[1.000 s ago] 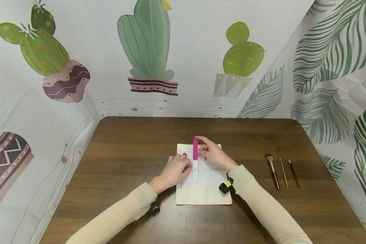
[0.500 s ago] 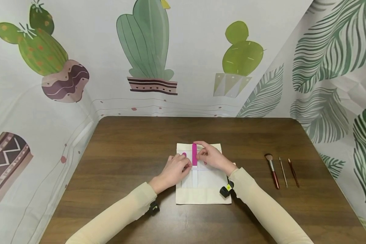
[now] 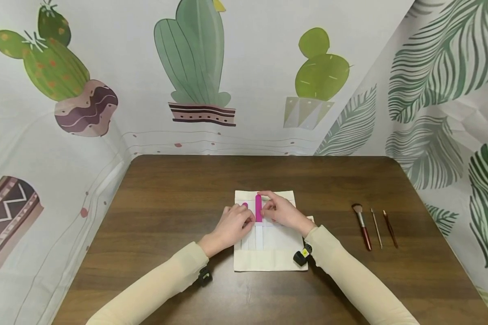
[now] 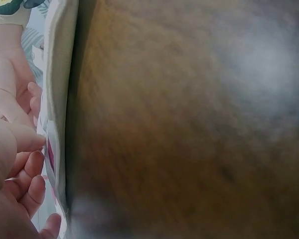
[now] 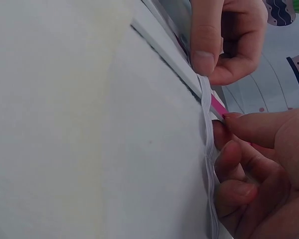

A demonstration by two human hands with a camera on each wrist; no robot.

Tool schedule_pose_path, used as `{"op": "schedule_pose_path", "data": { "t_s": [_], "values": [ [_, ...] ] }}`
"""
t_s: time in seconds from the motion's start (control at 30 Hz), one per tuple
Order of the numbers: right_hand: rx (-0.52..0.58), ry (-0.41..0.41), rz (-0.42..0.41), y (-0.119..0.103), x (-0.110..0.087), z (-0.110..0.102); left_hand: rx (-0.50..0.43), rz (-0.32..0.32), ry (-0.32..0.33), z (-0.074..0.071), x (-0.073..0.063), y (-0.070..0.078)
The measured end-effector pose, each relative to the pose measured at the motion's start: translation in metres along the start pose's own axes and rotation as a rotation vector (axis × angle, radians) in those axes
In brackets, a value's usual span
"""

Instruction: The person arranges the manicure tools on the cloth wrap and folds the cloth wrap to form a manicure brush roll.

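A cream cloth roll [image 3: 270, 261] lies unfolded on the table, with a thin white elastic band [image 5: 208, 144] across it. My left hand [image 3: 236, 225] pinches the band between thumb and finger. Under the band runs a flat nail file [image 3: 258, 208], pink at its far end and white at its near end. With my right hand [image 3: 282, 210] I hold its pink end, the index finger at the tip and the thumb by the side. Another pink-ended piece [image 3: 245, 205] shows beside my left hand, mostly hidden by it.
To the right on the brown wooden table [image 3: 171, 189] lie a makeup brush [image 3: 363, 225] with a red handle, a thin metal-looking tool [image 3: 376, 228] and a slim reddish-brown tool [image 3: 390, 229]. Patterned cloth [image 3: 260, 81] hangs behind the table.
The nail file has slid toward me, with its white part further under the band and its lower end now in the near fold. My right hand moved with it; my left stayed put.
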State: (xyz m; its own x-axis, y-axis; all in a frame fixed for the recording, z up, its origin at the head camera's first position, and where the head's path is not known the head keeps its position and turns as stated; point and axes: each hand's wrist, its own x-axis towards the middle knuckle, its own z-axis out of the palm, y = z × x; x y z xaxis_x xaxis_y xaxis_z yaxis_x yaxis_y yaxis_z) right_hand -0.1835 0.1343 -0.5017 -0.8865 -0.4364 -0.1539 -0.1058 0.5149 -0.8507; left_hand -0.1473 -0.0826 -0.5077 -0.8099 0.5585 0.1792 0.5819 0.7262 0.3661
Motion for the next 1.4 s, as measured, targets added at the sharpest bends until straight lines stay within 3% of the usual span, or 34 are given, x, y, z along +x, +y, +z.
{"op": "schedule_pose_path", "data": {
  "t_s": [0.47,1.07,1.4],
  "values": [
    [-0.024,-0.001,-0.023,0.0025,-0.0018,0.0025,-0.002,0.001,0.010,-0.0002,0.0002,0.0001],
    [-0.150,0.032,-0.011,-0.0018,-0.0045,0.0057,-0.005,-0.003,0.014,-0.0009,-0.0014,0.0010],
    [-0.260,0.048,-0.058,0.0015,-0.0029,0.0066,-0.012,-0.001,0.016,-0.0004,-0.0021,0.0010]
  ]
}}
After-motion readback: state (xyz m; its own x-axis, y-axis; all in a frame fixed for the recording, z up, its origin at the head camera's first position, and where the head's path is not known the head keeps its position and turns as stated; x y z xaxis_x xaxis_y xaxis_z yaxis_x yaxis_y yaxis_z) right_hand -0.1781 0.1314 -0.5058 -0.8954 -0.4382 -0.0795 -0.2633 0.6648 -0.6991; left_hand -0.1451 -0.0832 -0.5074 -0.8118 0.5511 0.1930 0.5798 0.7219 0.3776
